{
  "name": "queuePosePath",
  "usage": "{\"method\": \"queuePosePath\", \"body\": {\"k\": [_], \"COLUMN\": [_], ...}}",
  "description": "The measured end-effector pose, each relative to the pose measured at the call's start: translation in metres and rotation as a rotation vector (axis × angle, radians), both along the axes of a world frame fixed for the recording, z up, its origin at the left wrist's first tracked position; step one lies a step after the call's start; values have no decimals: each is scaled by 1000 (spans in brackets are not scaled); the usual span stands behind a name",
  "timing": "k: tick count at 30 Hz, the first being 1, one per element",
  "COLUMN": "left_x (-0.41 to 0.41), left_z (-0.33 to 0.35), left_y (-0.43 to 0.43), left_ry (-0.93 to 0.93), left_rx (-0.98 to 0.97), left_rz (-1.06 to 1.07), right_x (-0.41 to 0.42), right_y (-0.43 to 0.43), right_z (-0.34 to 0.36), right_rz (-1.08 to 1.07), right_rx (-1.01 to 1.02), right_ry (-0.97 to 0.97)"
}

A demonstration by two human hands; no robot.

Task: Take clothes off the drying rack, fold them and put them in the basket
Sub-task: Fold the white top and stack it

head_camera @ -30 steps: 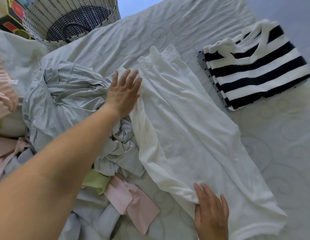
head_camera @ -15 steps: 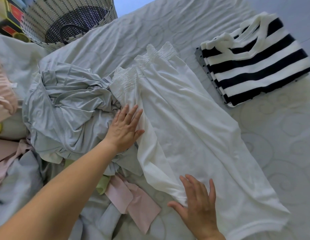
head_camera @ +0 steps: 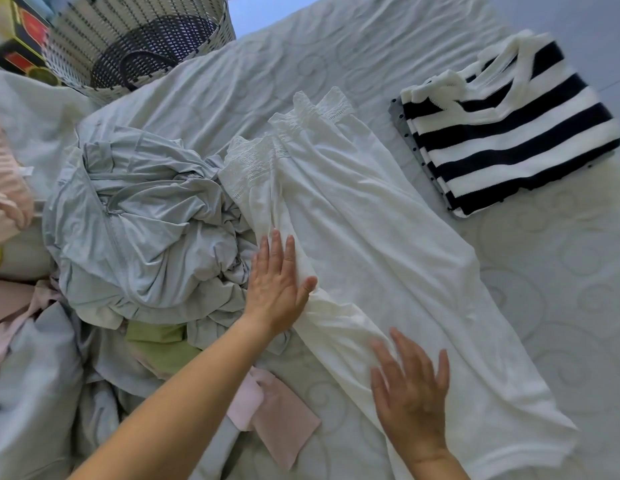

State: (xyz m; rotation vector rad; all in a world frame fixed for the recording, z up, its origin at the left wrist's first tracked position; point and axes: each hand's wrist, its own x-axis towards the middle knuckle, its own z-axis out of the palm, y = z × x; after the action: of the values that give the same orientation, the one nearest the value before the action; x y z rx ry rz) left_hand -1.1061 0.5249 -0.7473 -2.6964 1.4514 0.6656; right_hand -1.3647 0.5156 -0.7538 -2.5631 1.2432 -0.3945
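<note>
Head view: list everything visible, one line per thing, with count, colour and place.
white garment: one, white, spread lengthwise mid-bed
striped top: one, dark and white, folded, upper right
dotted cloth: one, grey, under the striped top, edge showing
crumpled garment: one heap, pale grey-blue, left of the white garment
green cloth: one, light green, under the heap's near edge
pink cloth: one, pale pink, near bottom centre
pink striped fabric: one, left edge
basket: one, white and dark woven, upper left
boxes: blurred, red, yellow, black, top left corner
bed sheet: one, pale with swirls, under the clothes
left hand: flat on the white garment's left edge
right hand: fingers spread, on the garment's lower part
</note>
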Motion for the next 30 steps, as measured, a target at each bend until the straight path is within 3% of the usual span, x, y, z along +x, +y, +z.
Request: {"method": "queuePosePath", "body": {"k": [5, 8, 14, 18, 24, 30], "left_x": [-28, -36, -52, -88, -163, -128], "left_z": [-21, -19, -5, 6, 14, 20], "left_y": [-35, -46, -52, -40, -7, -93], "left_ry": [-37, -32, 49, 159, 226, 143], "left_rx": [71, 78, -88, -212, -162, 58], "left_rz": [217, 296, 275, 335, 128, 13], "right_x": [0, -5, -36, -74, -127, -137], "right_y": [6, -6, -58, -98, -138, -118], "right_z": [-7, -3, 15, 25, 37, 33], "right_rz": [178, 205, -2, 44, -61, 32], "right_rx": [107, 109, 149, 138, 278, 353], "right_ry": [234, 201, 153, 251, 411, 432]}}
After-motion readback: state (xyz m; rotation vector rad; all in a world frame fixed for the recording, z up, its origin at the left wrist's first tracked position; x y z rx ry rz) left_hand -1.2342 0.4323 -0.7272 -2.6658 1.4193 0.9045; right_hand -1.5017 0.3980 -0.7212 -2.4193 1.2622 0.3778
